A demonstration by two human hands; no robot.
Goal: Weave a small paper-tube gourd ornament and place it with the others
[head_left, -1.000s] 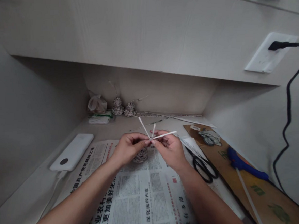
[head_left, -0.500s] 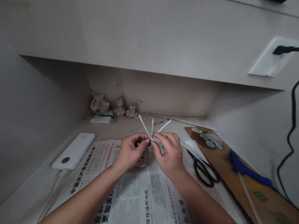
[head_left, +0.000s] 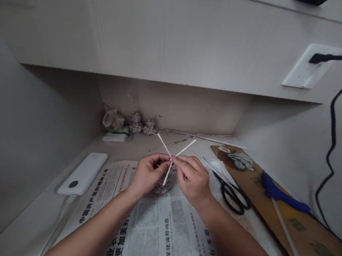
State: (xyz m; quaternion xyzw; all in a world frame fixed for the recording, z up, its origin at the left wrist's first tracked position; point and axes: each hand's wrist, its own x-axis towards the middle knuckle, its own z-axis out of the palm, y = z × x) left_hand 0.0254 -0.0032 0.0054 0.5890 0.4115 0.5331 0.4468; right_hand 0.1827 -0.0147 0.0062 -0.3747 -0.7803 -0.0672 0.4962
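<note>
My left hand (head_left: pixel 148 174) and my right hand (head_left: pixel 193 177) meet above a spread newspaper (head_left: pixel 153 220), fingertips pinched together on a small woven paper piece (head_left: pixel 162 185). Thin white paper sticks (head_left: pixel 184 148) stick out of it: two fan upward and away from me, one slants down between my hands. The woven body is mostly hidden behind my fingers.
Black scissors (head_left: pixel 233 194) lie right of my hands. A blue glue gun (head_left: pixel 283 193) rests on a brown board (head_left: pixel 313 231). A white power bank (head_left: pixel 82 173) lies at the left. Two woven paper shapes (head_left: pixel 142 125), a bag and loose paper rods lie at the back wall.
The middle white stick, upright before, now points down between my hands. My hands stayed in place, fingers shifting on the woven piece.
</note>
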